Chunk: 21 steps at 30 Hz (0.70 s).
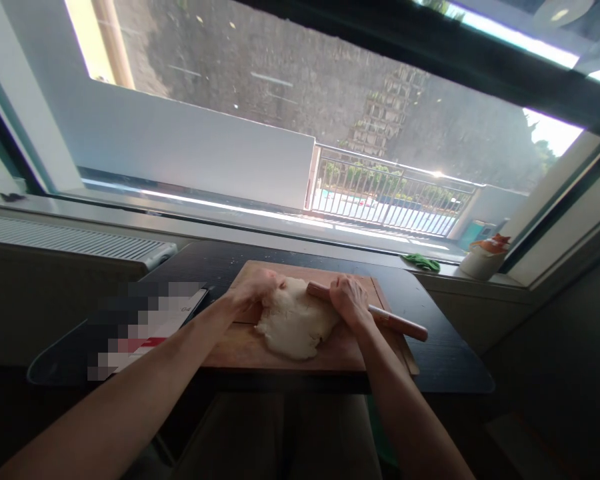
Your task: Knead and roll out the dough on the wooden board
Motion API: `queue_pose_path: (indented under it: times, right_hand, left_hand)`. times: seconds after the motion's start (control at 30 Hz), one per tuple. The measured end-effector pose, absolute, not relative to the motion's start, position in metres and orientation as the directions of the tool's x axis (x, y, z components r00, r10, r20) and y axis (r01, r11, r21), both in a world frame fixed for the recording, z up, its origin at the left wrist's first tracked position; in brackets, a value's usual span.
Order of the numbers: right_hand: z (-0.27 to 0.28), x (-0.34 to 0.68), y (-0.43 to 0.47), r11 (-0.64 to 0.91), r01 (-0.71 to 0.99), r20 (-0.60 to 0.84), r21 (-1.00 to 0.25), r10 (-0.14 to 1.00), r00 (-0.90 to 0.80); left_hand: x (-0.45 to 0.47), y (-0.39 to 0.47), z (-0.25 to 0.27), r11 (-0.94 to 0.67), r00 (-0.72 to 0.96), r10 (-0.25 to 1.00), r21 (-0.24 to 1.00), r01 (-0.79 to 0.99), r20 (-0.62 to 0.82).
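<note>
A flat, uneven sheet of pale dough (300,323) with ragged edges lies on a wooden board (230,347). My left hand (260,285) is at the dough's far left edge, its fingers curled on that edge and slightly blurred. A wooden rolling pin (403,325) slants over the dough's right side and out past the board's right edge. My right hand (349,299) wraps round the pin near its left end, hiding part of it.
The board rests on a dark table (445,340) beneath a wide window. Papers (155,340), partly pixelated, lie at the table's left. A green cloth (421,263) and a pale pot (484,260) stand on the sill at right. A radiator (75,240) is at left.
</note>
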State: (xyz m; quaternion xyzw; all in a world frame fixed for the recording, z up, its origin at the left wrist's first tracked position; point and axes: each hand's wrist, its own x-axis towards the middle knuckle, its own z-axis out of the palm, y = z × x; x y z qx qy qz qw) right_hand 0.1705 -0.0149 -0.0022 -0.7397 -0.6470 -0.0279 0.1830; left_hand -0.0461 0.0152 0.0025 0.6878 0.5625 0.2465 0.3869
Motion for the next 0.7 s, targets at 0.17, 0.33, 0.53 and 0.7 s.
queue_pose_path:
  times: [0.17, 0.33, 0.53, 0.7]
  right_hand:
    - [-0.009, 0.153, -0.009, -0.077, 0.961, 0.280, -0.264, 0.948, 0.153]
    - [-0.016, 0.149, -0.030, -0.044, 0.953, 0.301, -0.300, 0.944, 0.138]
    - [-0.007, 0.163, -0.001, -0.142, 0.931, 0.209, -0.337, 0.952, 0.221]
    - [-0.003, 0.157, -0.003, -0.163, 0.937, 0.215, -0.309, 0.948, 0.235]
  left_hand:
    - [-0.034, 0.011, 0.009, -0.180, 0.200, 0.979, 0.548, 0.817, 0.023]
    - [-0.027, -0.002, -0.015, -0.199, 0.095, 0.964, 0.441, 0.875, 0.247]
    - [-0.029, -0.004, -0.029, -0.244, 0.106, 0.935, 0.398, 0.884, 0.338]
    - [-0.029, -0.004, -0.025, -0.248, 0.102, 0.934, 0.413, 0.876, 0.344]
